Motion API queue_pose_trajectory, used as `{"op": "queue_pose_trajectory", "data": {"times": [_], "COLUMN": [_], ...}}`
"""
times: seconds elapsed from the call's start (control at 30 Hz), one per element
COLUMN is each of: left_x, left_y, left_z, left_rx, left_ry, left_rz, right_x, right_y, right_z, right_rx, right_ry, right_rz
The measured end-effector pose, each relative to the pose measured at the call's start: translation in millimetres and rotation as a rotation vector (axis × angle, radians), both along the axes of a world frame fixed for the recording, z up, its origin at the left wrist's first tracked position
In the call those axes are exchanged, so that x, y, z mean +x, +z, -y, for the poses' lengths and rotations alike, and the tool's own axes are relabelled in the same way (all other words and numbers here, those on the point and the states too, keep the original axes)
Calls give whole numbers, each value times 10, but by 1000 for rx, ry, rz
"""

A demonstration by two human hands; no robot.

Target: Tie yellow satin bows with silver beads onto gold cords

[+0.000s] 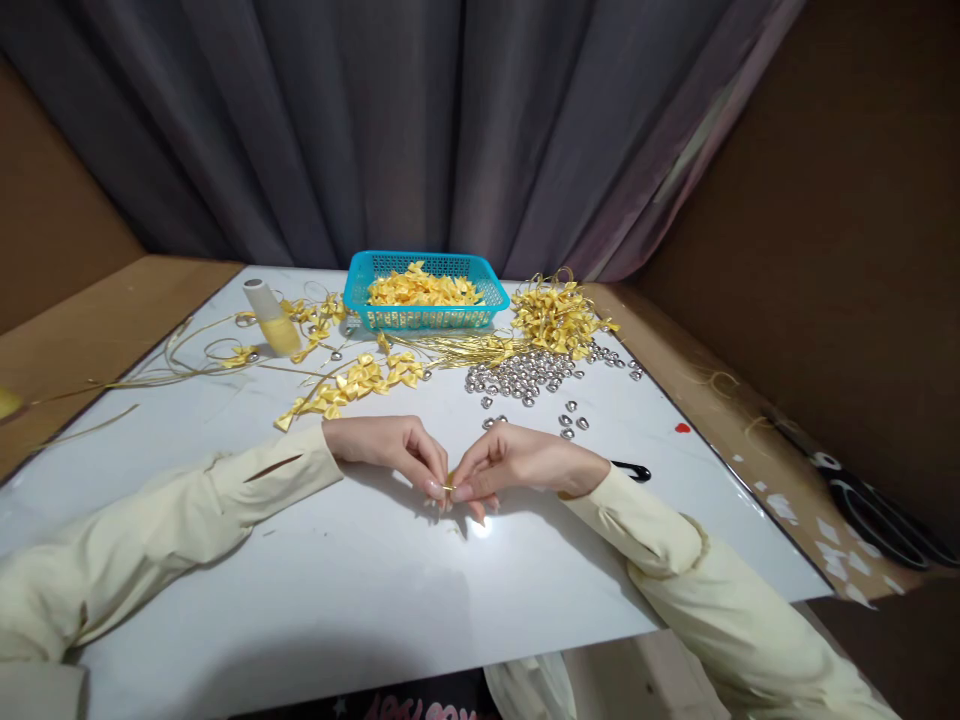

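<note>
My left hand (401, 450) and my right hand (517, 463) meet fingertip to fingertip over the white board. Between them they pinch a short piece of gold cord (449, 487), mostly covered by the fingers. Whether a bow or a bead is also in the pinch is hidden. Just behind my hands lie loose yellow ribbon bows (360, 380) on the left and a spread of silver beads (525, 375) on the right. A few single beads (572, 420) sit closer to my right hand.
At the back stands a blue basket (427, 318) of yellow bows, beside a heap of finished-looking bows on cord (555, 312). A bottle with yellow contents (274, 322) stands left. Gold cords (472, 348) cross the white board (360, 590). Black scissors (862, 500) lie right.
</note>
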State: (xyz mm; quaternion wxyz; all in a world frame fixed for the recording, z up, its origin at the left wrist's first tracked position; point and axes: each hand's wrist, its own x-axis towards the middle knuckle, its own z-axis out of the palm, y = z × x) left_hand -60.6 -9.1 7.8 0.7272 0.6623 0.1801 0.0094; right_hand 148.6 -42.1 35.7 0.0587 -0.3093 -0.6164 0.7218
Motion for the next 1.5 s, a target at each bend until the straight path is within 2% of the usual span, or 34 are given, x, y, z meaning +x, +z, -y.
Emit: {"op": "queue_pose_trajectory", "data": {"times": [0.3, 0.6, 0.93, 1.17, 1.5], "left_x": [-2, -9, -14, -20, -9], "left_y": [47, -25, -28, 33, 6], "left_z": [-17, -26, -31, -46, -28], "left_rx": [68, 38, 52, 76, 105], "left_ry": [-38, 5, 23, -5, 31], "left_rz": [1, 0, 1, 2, 6], "right_x": [-6, -6, 1, 34, 12], "right_y": [5, 45, -22, -64, 1], "right_z": [-14, 5, -33, -47, -41], "right_rx": [5, -63, 24, -7, 0], "right_ry": [-8, -50, -59, -78, -81], "right_rz": [-1, 21, 26, -14, -25]}}
